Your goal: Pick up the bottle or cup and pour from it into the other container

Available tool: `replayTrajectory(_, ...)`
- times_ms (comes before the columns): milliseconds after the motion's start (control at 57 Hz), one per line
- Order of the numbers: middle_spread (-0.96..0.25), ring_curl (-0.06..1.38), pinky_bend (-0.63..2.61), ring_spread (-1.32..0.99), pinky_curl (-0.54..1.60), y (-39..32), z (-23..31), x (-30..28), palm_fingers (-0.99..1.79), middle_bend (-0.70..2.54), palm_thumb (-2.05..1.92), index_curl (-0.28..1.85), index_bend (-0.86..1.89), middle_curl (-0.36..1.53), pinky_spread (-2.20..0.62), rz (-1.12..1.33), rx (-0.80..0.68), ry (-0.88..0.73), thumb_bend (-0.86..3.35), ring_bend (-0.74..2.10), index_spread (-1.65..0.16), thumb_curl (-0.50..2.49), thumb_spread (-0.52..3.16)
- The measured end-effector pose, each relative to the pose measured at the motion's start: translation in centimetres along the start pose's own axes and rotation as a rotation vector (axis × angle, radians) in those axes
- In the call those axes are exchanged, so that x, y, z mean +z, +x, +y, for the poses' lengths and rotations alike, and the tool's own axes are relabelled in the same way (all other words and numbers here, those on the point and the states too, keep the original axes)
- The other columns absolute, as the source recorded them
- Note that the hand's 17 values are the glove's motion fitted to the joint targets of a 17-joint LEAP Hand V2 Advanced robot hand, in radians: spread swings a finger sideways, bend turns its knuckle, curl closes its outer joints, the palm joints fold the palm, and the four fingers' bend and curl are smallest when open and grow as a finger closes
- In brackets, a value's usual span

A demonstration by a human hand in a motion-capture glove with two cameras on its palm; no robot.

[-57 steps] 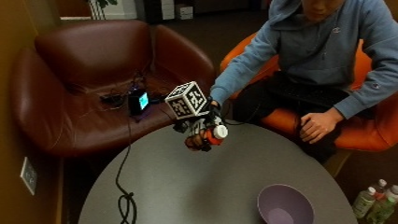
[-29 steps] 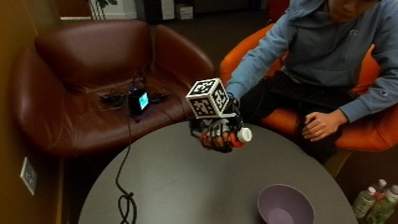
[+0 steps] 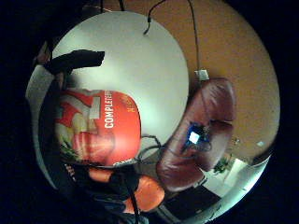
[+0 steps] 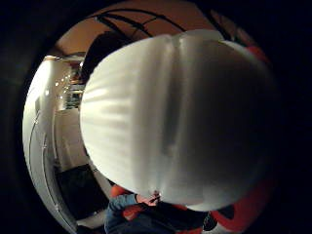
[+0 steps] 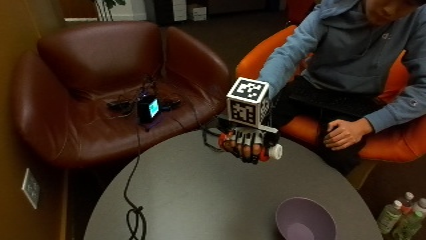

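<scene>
Red bottle [image 5: 266, 151] gripped in right hands [image 5: 245, 145], above table [image 5: 193, 200]; bowl [image 5: 305, 220] apart

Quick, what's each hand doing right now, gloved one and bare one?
Gloved right hand: fingers curled round the red bottle with its white cap, held above the table.
Bare left hand: loosely curled, holding nothing.

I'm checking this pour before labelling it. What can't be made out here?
- Red-labelled bottle with a white cap: in the outside view the gloved right hand covers its body; only the cap end shows.
- Cap on or off, and any contents: the cap fills the thumb-side palm view, so nothing else of the bottle shows.
- Label wording: cut off by the black strap in the little-finger-side palm view.
- Purple bowl: its inside is too dim to read.
</scene>
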State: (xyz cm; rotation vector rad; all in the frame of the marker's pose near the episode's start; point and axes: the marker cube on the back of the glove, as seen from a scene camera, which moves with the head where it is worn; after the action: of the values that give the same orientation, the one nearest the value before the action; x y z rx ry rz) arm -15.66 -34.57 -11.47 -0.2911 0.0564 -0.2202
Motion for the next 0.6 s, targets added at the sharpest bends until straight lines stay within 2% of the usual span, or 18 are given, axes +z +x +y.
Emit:
replayTrajectory(263,-0.18,0.46,0.35,-0.31,0.36,-5.2,-1.1,-1.1,1.12,0.33,1.09,0.29,0.11,0.52,-0.33,0.199,0.013,-0.015,-0.04,0.43,-0.28,0.73,0.04)
replayTrajectory(596,-0.18,0.46,0.35,-0.31,0.36,-9.0,-1.5,-1.1,1.12,0.33,1.08,0.29,0.11,0.52,-0.34,0.251,-0.003,-0.033,-0.04,0.43,-0.28,0.73,0.04)
